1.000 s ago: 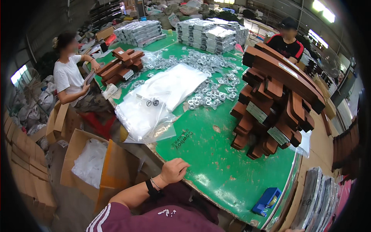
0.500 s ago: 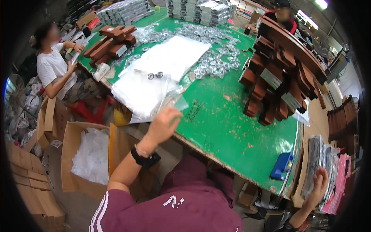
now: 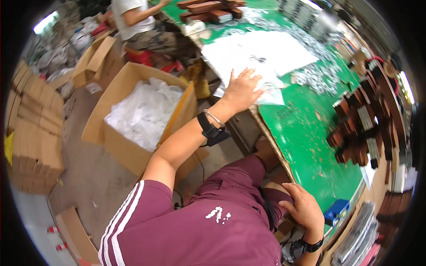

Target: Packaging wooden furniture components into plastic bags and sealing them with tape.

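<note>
My left hand (image 3: 242, 91) lies over the near edge of the clear plastic bags (image 3: 268, 91), with its fingers spread. Whether it touches them I cannot tell. Beyond it, white sheets (image 3: 284, 51) cover part of the green table (image 3: 310, 137), and a small dark ring-like piece (image 3: 257, 59) rests on them. My right hand (image 3: 304, 206) is at the table's near edge, thumb apart from the slightly curled fingers, with nothing in it. Closest to that hand is a blue tape dispenser (image 3: 336, 212) on the table corner.
An open cardboard box (image 3: 106, 106) of clear plastic bags (image 3: 146, 111) stands left of me. Brown wooden pieces (image 3: 364, 119) are stacked at the right. Many small packets (image 3: 317, 77) lie across the table. A co-worker (image 3: 133, 20) is at the far left; flat cartons (image 3: 37, 133) are piled leftward.
My view has swung to the left and down. My left hand has spread its fingers over the sheets and bags. My right hand has come in from the right to the table edge.
</note>
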`<state>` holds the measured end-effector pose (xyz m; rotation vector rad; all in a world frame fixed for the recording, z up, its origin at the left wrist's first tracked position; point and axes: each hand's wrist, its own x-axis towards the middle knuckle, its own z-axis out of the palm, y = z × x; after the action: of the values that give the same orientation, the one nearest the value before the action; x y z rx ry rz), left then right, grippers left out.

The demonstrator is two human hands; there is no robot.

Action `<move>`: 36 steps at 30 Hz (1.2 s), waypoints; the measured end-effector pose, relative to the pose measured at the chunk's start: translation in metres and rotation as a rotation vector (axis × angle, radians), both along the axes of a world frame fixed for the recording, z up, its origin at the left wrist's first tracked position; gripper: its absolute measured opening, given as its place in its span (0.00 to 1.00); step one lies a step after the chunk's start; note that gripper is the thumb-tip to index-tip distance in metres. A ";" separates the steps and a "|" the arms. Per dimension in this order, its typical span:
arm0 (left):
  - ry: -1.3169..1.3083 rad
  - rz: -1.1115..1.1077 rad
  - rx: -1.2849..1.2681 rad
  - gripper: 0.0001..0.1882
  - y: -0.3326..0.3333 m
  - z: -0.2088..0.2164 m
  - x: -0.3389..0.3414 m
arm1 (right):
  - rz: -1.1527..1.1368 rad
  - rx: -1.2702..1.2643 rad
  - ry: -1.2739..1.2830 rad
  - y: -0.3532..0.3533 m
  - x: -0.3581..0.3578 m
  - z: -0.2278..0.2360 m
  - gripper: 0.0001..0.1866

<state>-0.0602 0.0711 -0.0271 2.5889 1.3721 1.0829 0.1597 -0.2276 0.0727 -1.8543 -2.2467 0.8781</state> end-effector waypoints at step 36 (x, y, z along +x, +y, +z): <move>-0.727 0.663 0.182 0.11 0.008 -0.042 -0.280 | -1.078 1.171 0.933 0.087 0.194 0.042 0.09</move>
<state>-0.3402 0.0787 -0.0689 1.4892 1.9605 2.0205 0.3538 -0.1408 0.1149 -1.2360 -0.6240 0.0506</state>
